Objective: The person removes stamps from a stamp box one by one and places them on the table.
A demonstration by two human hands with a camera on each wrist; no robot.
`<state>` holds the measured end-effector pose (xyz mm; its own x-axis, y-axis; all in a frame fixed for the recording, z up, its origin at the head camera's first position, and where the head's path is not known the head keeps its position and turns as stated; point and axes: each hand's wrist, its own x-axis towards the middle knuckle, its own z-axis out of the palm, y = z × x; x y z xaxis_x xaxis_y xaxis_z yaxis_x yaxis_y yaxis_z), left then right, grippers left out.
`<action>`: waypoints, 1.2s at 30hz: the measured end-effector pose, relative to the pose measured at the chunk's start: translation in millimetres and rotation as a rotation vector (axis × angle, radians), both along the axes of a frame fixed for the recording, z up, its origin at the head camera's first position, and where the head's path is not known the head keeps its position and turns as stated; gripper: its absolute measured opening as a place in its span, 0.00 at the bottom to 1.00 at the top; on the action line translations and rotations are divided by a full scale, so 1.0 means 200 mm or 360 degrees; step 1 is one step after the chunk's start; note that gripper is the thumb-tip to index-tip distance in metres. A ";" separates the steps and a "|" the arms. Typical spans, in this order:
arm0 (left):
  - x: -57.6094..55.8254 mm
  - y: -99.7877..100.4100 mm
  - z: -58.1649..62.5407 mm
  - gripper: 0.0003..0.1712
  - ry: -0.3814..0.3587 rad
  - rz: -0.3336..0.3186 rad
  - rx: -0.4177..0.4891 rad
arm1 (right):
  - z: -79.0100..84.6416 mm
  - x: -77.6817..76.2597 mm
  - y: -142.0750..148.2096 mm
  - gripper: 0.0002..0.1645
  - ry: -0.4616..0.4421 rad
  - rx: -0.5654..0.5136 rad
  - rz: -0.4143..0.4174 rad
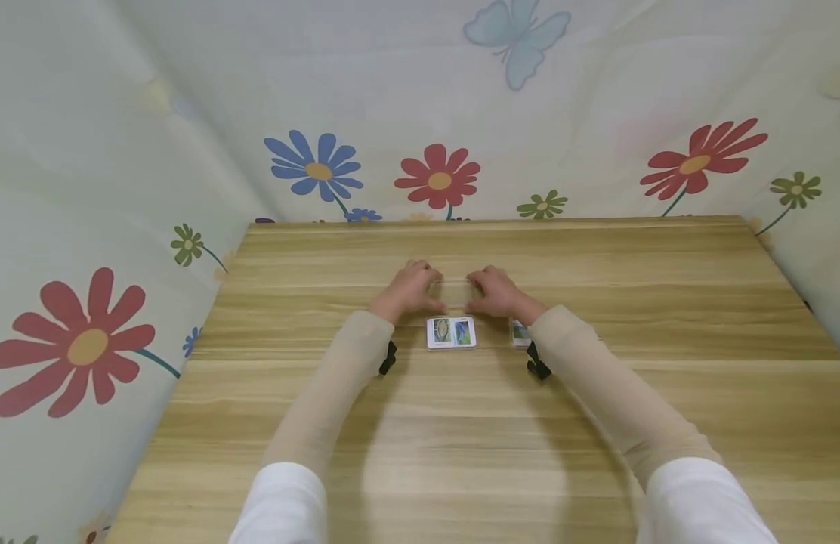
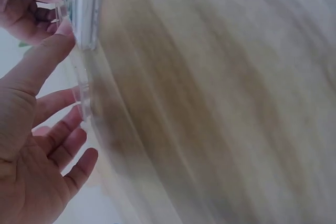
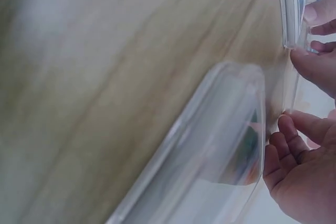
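Observation:
Near the middle of the table, my left hand point(image 1: 412, 291) and right hand point(image 1: 496, 293) face each other. Between them they hold a clear, flat plastic piece point(image 1: 455, 293), thumb and fingers at its opposite side edges. In the left wrist view, the left hand point(image 2: 37, 135) has its thumb and forefinger at the clear edge, other fingers loosely bent. Just nearer to me lies a clear case with two small pictures point(image 1: 451, 333). Another clear picture case point(image 1: 520, 332) is partly hidden by the right wrist; its rounded end looms large in the right wrist view point(image 3: 210, 156).
The wooden table point(image 1: 461, 453) runs back to a pale wall cloth point(image 1: 365, 83) printed with flowers and a butterfly. Black straps point(image 1: 538, 363) with small devices sit at the wrists, low over the tabletop.

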<state>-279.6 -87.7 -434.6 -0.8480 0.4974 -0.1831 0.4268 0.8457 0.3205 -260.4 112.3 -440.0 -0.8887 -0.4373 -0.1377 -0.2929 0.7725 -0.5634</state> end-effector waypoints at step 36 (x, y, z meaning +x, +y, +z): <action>0.15 -0.15 0.14 0.47 0.0073 0.0046 0.0216 | 0.11 0.09 0.01 0.28 0.0051 -0.0293 -0.0081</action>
<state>-249.2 -118.3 -406.3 -0.8683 0.4900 -0.0769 0.4194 0.8082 0.4135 -243.0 114.4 -418.4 -0.9131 -0.4067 -0.0308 -0.2759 0.6715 -0.6878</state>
